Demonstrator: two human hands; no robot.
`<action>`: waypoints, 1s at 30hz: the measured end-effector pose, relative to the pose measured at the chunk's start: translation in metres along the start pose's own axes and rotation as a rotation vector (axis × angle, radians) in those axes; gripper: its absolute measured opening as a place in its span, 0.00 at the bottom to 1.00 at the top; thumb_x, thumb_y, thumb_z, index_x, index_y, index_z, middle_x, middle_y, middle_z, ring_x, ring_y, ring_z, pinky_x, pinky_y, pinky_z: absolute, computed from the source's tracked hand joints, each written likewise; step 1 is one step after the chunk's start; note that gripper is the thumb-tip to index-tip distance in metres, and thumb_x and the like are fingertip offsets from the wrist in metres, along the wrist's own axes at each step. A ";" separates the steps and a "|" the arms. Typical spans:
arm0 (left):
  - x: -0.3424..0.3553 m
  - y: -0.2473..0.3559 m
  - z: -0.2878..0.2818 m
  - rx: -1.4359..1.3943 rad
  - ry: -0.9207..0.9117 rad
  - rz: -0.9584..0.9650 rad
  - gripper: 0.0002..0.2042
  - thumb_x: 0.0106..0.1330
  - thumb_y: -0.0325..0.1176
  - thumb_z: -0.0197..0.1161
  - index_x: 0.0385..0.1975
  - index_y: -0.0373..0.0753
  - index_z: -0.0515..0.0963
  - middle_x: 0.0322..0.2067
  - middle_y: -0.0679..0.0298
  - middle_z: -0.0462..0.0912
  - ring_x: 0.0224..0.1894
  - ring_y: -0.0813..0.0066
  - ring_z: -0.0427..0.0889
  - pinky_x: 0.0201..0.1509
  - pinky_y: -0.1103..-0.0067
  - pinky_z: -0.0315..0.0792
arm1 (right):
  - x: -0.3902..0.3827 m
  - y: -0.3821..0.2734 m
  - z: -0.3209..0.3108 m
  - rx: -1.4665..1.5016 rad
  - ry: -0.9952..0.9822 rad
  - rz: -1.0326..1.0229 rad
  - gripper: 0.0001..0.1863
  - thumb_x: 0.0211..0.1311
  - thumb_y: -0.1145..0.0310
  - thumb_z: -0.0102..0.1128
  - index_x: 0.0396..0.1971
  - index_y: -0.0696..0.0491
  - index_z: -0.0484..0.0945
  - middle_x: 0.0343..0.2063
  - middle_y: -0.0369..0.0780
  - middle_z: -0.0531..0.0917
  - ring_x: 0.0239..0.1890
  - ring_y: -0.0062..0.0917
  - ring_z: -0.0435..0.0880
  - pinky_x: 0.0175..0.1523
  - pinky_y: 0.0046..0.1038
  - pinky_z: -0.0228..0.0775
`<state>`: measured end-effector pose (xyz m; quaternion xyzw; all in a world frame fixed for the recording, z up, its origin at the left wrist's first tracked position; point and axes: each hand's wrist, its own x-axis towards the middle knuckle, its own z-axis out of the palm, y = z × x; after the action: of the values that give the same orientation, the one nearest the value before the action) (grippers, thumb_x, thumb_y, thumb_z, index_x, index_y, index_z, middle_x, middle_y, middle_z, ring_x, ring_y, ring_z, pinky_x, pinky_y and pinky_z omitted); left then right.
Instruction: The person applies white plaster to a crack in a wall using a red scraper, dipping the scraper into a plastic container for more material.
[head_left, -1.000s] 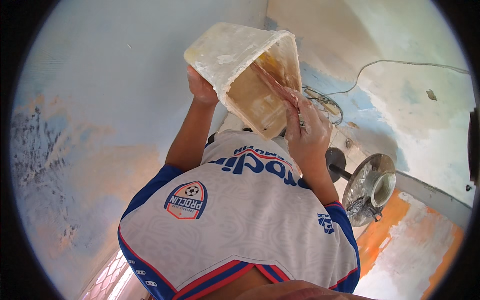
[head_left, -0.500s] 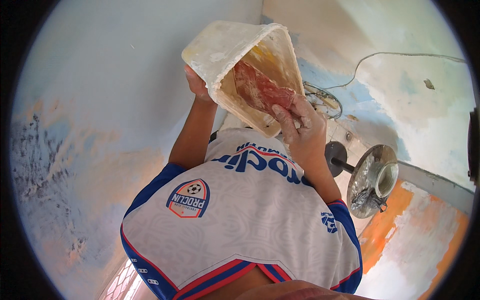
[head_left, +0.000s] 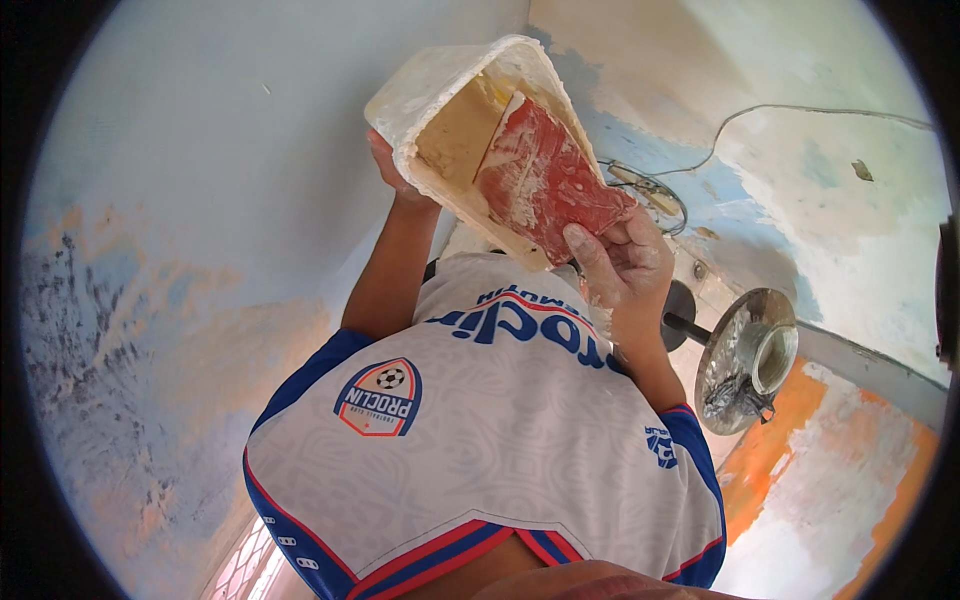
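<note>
A pale plastic tub (head_left: 430,82), crusted with putty along its rim, is tilted so that its opening faces me and to the right. Against its left side my left hand (head_left: 392,165) is closed, with most of its fingers hidden behind the tub. My right hand (head_left: 625,255) pinches the edge of a flat red putty spreader (head_left: 540,175), thumb in front. Whitish putty smears the spreader's broad face, and its far part lies inside the tub's mouth. Cream-coloured putty (head_left: 452,140) coats the tub's inner wall. White residue covers my right fingers.
To the right stands a round-topped stool (head_left: 718,385) with a dark base, carrying a putty-stained container (head_left: 774,360). Coiled cable (head_left: 655,195) lies near the wall behind my right hand. Patchy painted walls (head_left: 180,150) rise on both sides.
The red spreader has shifted right and partly out of the tub, its broad face now turned toward me. My right hand has moved slightly right; the tub's tilt has changed a little.
</note>
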<state>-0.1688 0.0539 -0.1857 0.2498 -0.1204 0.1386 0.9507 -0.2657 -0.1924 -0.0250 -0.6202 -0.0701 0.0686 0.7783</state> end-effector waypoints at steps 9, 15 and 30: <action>-0.010 -0.005 0.010 0.128 0.037 -0.029 0.41 0.73 0.70 0.39 0.71 0.39 0.64 0.66 0.56 0.72 0.67 0.62 0.72 0.68 0.65 0.70 | -0.007 -0.001 -0.005 0.015 0.059 -0.072 0.19 0.68 0.80 0.64 0.57 0.64 0.74 0.50 0.47 0.86 0.51 0.23 0.84 0.58 0.24 0.73; -0.016 -0.013 0.040 0.186 0.046 -0.144 0.41 0.74 0.70 0.36 0.72 0.40 0.63 0.67 0.56 0.71 0.67 0.61 0.73 0.69 0.65 0.69 | -0.007 0.000 -0.010 0.001 0.178 -0.121 0.19 0.67 0.81 0.64 0.56 0.63 0.74 0.50 0.46 0.86 0.52 0.23 0.84 0.60 0.26 0.73; -0.023 -0.029 0.053 -0.045 0.053 -0.411 0.42 0.73 0.71 0.34 0.74 0.43 0.60 0.69 0.56 0.69 0.69 0.59 0.71 0.70 0.60 0.70 | -0.019 0.002 -0.043 -0.170 0.422 -0.341 0.16 0.68 0.83 0.60 0.55 0.65 0.74 0.47 0.46 0.86 0.46 0.22 0.85 0.55 0.24 0.75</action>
<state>-0.1894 -0.0014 -0.1604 0.2442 -0.0446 -0.0547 0.9672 -0.2760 -0.2371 -0.0367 -0.6631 -0.0153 -0.1999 0.7212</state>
